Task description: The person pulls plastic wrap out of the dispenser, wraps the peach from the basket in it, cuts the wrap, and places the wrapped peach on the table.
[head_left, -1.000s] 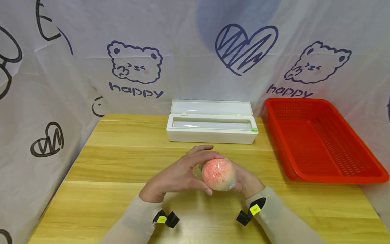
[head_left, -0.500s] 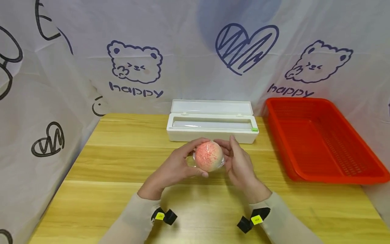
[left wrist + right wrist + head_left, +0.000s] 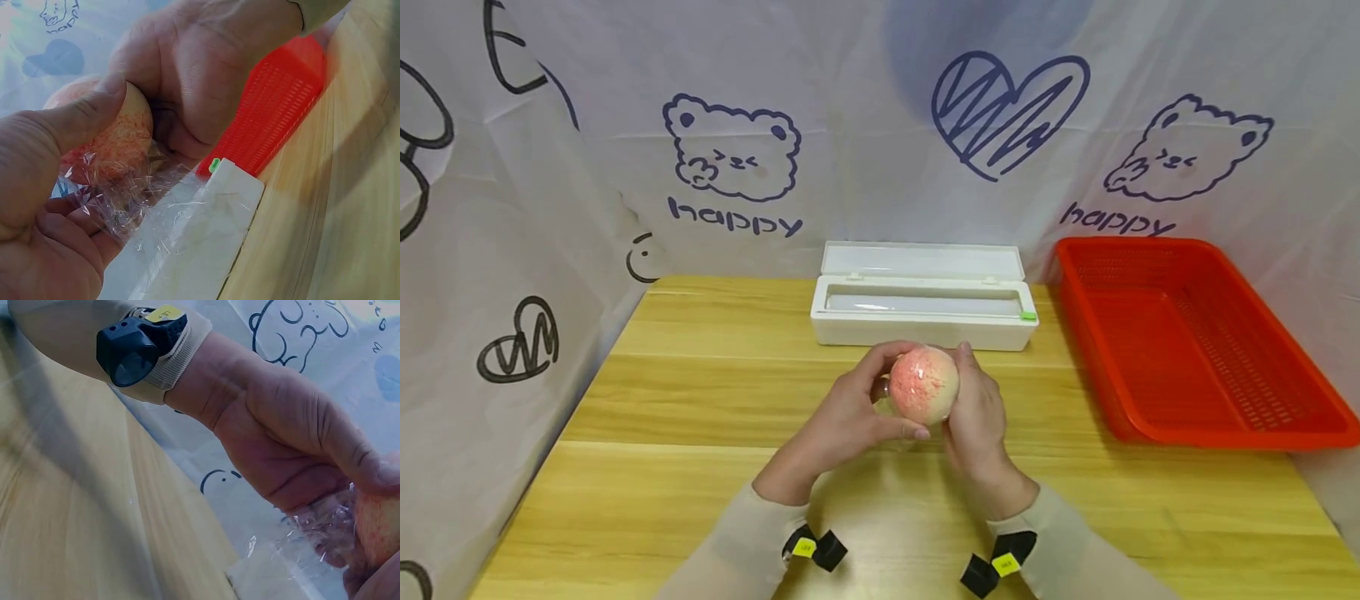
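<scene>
A round peach [image 3: 923, 385], blushed pink on cream, is held between both hands above the table. Clear plastic film [image 3: 134, 203] covers part of it and hangs crumpled below it in the left wrist view. My left hand [image 3: 853, 408] grips the peach from the left, its thumb across the near side and its fingers round the far side. My right hand [image 3: 981, 417] holds the right side, its palm close against the fruit. Most of the right fingers are hidden in the head view; the left wrist view shows them bent beside the peach and film.
Behind the hands stands a white cling film dispenser [image 3: 925, 333], lid raised, with a green slider [image 3: 1028, 316] at its right end. A red plastic basket [image 3: 1097, 358] sits at the right. The wooden table [image 3: 685, 400] meets a printed cloth [image 3: 880, 167] at the back.
The right hand came away from behind the peach, stood apart with its fingers loose, then closed in on the right side. The peach moved up and slightly left, with the left hand keeping hold.
</scene>
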{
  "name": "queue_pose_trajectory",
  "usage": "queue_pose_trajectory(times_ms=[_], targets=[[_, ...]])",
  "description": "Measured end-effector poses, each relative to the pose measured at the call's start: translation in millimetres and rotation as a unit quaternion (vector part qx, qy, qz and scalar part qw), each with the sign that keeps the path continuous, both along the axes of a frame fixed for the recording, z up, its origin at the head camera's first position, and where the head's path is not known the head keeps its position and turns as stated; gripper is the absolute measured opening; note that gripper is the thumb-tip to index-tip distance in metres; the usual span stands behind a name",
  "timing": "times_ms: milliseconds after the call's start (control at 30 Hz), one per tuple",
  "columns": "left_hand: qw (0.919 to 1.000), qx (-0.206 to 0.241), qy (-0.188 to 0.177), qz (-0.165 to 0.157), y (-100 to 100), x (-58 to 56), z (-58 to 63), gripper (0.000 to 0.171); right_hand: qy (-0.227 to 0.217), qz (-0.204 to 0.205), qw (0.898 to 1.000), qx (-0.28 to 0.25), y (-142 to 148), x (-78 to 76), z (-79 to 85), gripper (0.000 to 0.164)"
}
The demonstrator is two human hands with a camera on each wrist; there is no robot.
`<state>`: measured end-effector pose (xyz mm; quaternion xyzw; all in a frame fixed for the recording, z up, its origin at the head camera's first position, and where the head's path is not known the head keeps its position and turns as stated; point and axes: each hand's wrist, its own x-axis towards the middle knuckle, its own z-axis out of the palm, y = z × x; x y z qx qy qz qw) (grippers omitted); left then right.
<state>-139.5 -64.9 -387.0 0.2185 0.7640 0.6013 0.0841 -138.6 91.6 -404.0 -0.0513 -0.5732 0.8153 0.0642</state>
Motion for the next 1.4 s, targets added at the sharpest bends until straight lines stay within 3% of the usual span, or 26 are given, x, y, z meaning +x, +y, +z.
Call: queue_pose_trajectory(times_ms=[133,233,367,500,633,733,800,867,933,1000,1100,1233,1400], targets=[[0.9997,0.022,0.009,-0.007,0,-3.0,-10.4,0.087,0.003,0.013,0.999,-0.041,2,-0.6,-1.6,0.054],[0.9991,0.027,0.032,-0.002,2,-4.9,-17.6,0.087,-0.007,0.047,0.996,-0.076,4,-0.8,1.1,0.057],[0.9972,0.015,0.072,0.014,9,-4.5,-22.5,0.088,-0.012,0.077,0.994,-0.075,4,1.0,7.2,0.061],[0.9954,-0.003,0.090,0.031,15,-1.5,-22.2,0.091,-0.028,0.044,0.997,-0.058,3,1.5,10.4,0.053],[0.9982,0.023,0.052,-0.020,13,1.0,-20.7,0.091,-0.022,0.020,0.997,-0.070,4,-0.6,7.9,0.049],[0.9955,0.081,0.001,-0.049,10,1.3,-17.5,0.065,0.001,0.011,0.998,-0.069,3,-1.4,4.3,0.048],[0.9946,0.100,-0.025,-0.010,13,1.4,-13.2,0.048,0.018,0.008,0.999,-0.042,1,-0.9,1.8,0.047],[0.9925,0.093,-0.046,0.065,19,0.9,-8.2,0.048,0.031,0.008,0.999,-0.007,-3,0.8,-0.6,0.045],[0.9847,0.072,-0.079,0.137,27,0.5,-3.4,0.050,0.042,0.009,0.999,0.019,-7,2.9,-2.9,0.045],[0.9756,0.066,-0.107,0.180,33,-0.3,-0.7,0.045,0.050,0.005,0.998,0.024,-11,4.1,-4.4,0.044],[0.9673,0.088,-0.126,0.201,38,-0.1,1.4,0.033,0.066,-0.005,0.998,0.010,-15,5.6,-5.6,0.044],[0.9660,0.117,-0.105,0.206,39,1.0,1.8,0.023,0.081,0.004,0.997,-0.010,-17,6.4,-4.6,0.044],[0.9622,0.118,-0.099,0.225,39,0.1,1.8,0.026,0.049,0.047,0.996,-0.063,-15,4.3,2.2,0.047]])
